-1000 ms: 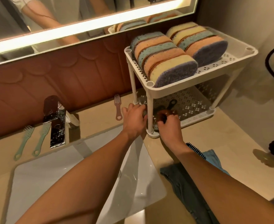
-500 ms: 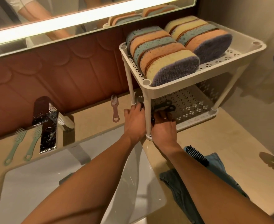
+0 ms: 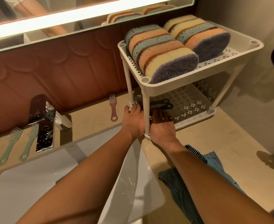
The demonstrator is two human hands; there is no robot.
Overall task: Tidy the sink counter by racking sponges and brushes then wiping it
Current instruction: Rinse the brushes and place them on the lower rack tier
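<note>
A: Front of rack [image 3: 165, 88]: black brush [image 3: 196, 153] on blue cloth [image 3: 214, 164], on desk [image 3: 214, 135], unracked. Hands?
B: Right hand [image 3: 161, 128] in lower tier, fingers [image 3: 159, 116] straight, close together, over dark brushes [image 3: 161, 103], likely squaring them. Left hand [image 3: 133, 122] at rack's left foot, probably steadying; grip cannot tell
A: Beyond?
B: Pink brush [image 3: 112, 107] left of rack, on desk. Sponges [image 3: 162, 50] top tier, on edge to drain, I judge

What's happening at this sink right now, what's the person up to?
A person is tidying a sink counter. Both hands are at the lower shelf of the white rack: the right hand reaches in beside two dark brushes lying there, the left hand is by a rack leg. Sponges sit on the top shelf. A pink brush, two green brushes, a black brush and a blue cloth are on the counter.
</note>
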